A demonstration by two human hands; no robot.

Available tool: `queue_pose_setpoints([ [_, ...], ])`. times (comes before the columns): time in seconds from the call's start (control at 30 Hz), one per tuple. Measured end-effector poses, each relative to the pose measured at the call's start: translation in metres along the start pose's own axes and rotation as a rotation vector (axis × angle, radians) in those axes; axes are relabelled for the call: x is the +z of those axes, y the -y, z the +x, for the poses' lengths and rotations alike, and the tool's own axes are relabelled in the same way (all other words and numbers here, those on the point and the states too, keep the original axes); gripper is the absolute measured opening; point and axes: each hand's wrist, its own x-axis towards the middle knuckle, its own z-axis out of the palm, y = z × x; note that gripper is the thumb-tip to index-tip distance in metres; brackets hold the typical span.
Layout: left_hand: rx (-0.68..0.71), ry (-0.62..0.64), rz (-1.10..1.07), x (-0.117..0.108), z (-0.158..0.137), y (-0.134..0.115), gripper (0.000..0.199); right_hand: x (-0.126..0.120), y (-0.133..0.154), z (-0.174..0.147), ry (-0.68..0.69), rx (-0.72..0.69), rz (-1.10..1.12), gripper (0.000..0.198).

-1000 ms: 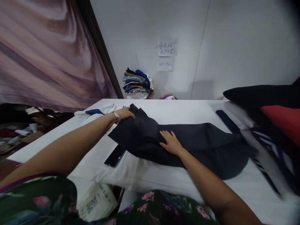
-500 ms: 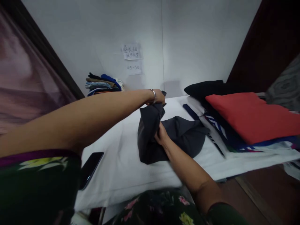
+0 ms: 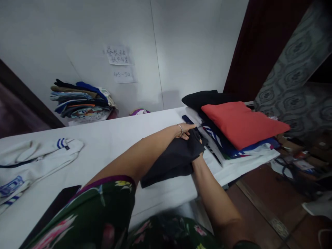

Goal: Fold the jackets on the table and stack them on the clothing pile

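A dark grey garment (image 3: 173, 157), partly folded, lies on the white-covered table (image 3: 124, 131) in front of me. My left hand (image 3: 183, 131), with a bracelet at the wrist, grips its far right part from above, one finger stretched out to the right. At the garment's right end my right hand (image 3: 197, 157) holds the cloth; its fingers are mostly hidden by the fabric. My left forearm covers some of the garment's left side.
Right of my hands is a stack of clothes topped by a red garment (image 3: 241, 121) and a black one (image 3: 199, 100). Another folded pile (image 3: 80, 100) stands at the back left. A white garment with blue stripes (image 3: 38, 159) and a black phone (image 3: 57, 207) lie at left.
The view has turned right, bringing the white striped garment into sight. The bunched grey garment now lies flatter and folded over. Both hands have shifted to its right end.
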Motion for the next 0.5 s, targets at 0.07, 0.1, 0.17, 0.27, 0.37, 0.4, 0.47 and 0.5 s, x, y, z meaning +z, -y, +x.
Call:
queue_pose_setpoints([
  [0.07,-0.031,0.098,-0.068,-0.009,-0.007,0.014,0.055,-0.007,0.000,-0.001,0.037,-0.001,-0.082,0.077],
  [0.1,-0.005,0.099,-0.078,-0.016,-0.012,0.022,0.054,-0.011,0.002,-0.002,0.065,0.015,-0.111,0.081],
  [0.17,0.115,-0.006,0.015,-0.032,-0.026,0.045,0.048,-0.017,0.009,-0.004,0.121,0.047,-0.184,0.088],
  [0.27,0.322,-0.204,0.384,-0.051,-0.059,0.088,0.047,-0.027,0.022,-0.003,0.169,0.128,-0.229,0.084],
  [0.37,0.371,-0.230,0.593,-0.053,-0.092,0.122,0.056,-0.032,0.033,0.005,0.178,0.240,-0.171,0.062],
  [0.4,0.357,-0.228,0.636,-0.050,-0.100,0.129,0.059,-0.033,0.035,0.009,0.178,0.253,-0.149,0.058],
  [0.47,0.316,-0.231,0.704,-0.040,-0.108,0.134,0.063,-0.033,0.037,0.019,0.182,0.224,-0.126,0.061],
  [0.5,0.296,-0.238,0.732,-0.034,-0.108,0.134,0.065,-0.034,0.036,0.025,0.186,0.198,-0.134,0.065],
])
